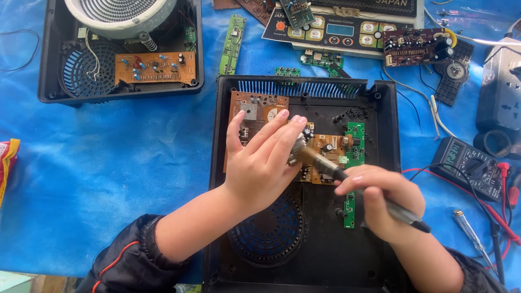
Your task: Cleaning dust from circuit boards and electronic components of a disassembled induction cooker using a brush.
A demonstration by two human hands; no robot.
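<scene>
An open black cooker casing (304, 266) lies in front of me on blue sheeting, with a brown circuit board (255, 108), a narrow green board (355, 144) and a round fan grille (271, 233) inside. My left hand (260, 163) rests flat on the brown board, fingers spread. My right hand (388, 203) grips a black-handled brush (320, 163), its bristle end against the board by my left fingertips.
A second open casing (119, 54) with a coil and orange board sits at the far left. Loose boards and a control panel (342, 32) lie at the back. A multimeter (472, 165) with red leads, a screwdriver (472, 233) and a power strip (502, 87) are on the right.
</scene>
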